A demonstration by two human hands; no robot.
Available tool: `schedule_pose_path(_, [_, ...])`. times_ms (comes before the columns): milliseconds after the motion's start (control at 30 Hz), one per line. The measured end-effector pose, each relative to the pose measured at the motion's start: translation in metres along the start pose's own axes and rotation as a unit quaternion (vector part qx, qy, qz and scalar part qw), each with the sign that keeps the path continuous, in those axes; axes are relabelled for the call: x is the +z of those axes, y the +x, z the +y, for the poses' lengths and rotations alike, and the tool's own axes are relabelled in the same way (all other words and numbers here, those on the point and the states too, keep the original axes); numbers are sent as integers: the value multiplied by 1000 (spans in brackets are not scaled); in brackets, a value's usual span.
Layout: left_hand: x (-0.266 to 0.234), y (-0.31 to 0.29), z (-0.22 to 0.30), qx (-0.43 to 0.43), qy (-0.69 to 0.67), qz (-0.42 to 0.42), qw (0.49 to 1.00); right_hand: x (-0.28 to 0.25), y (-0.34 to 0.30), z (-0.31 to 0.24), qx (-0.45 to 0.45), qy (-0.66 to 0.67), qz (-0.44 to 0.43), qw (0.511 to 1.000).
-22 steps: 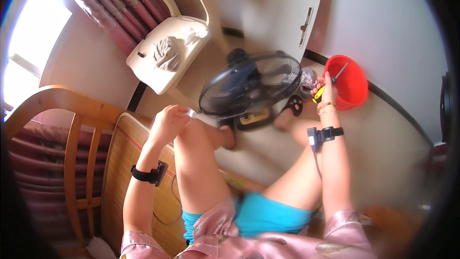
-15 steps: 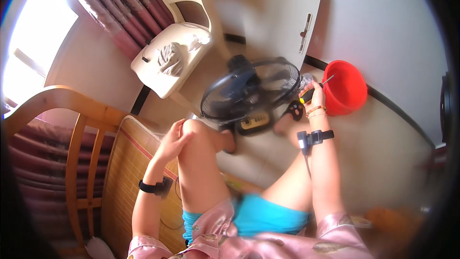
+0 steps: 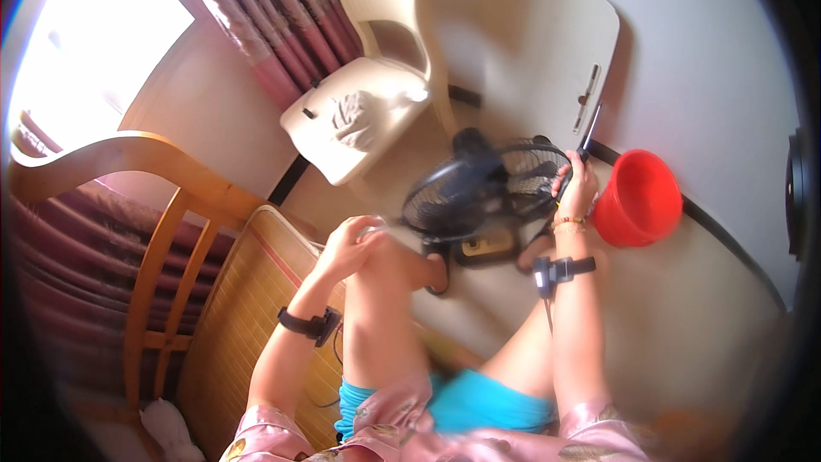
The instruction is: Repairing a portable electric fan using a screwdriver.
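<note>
My right hand (image 3: pixel 578 186) is closed around a screwdriver (image 3: pixel 593 128), whose metal shaft points up and away. Part of its handle is hidden by my fingers. This hand is beside the right rim of a black fan (image 3: pixel 462 192), which lies tilted in front of my legs; I cannot tell whether the two touch. My left hand (image 3: pixel 355 246) rests over my left knee with its fingers laid loosely across it, slightly blurred. A small pale glint shows at its fingertips, too unclear to name.
A red bucket (image 3: pixel 633 218) stands right of my right hand. Ahead are a cream chair (image 3: pixel 385 94) with a crumpled grey cloth (image 3: pixel 351 120) on its seat and a white board (image 3: pixel 547 43) leaning on the wall. A wooden bed frame (image 3: pixel 128 150) is at the left.
The view has swung, so the room sits further right and lower. My right hand has turned the screwdriver more upright and come nearer the fan's rim. My left hand stays at the knee.
</note>
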State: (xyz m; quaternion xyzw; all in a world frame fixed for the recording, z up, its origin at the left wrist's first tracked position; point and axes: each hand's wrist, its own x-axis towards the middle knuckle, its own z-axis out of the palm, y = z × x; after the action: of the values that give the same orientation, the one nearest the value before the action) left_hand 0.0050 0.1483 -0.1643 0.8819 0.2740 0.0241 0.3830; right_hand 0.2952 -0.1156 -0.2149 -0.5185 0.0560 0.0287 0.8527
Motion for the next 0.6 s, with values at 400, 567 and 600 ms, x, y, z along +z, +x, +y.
schedule_pose_path(400, [-17, 147, -63, 44, 134, 128, 982, 15, -7, -4, -61, -38, 19, 997])
schedule_pose_path(567, [-16, 210, -76, 87, 185, 188, 960, 27, 1, -6, -58, -11, 7, 998])
schedule_pose_path(600, [-12, 219, -78, 88, 187, 184, 961, 31, 0, -7, -55, -14, 8, 998])
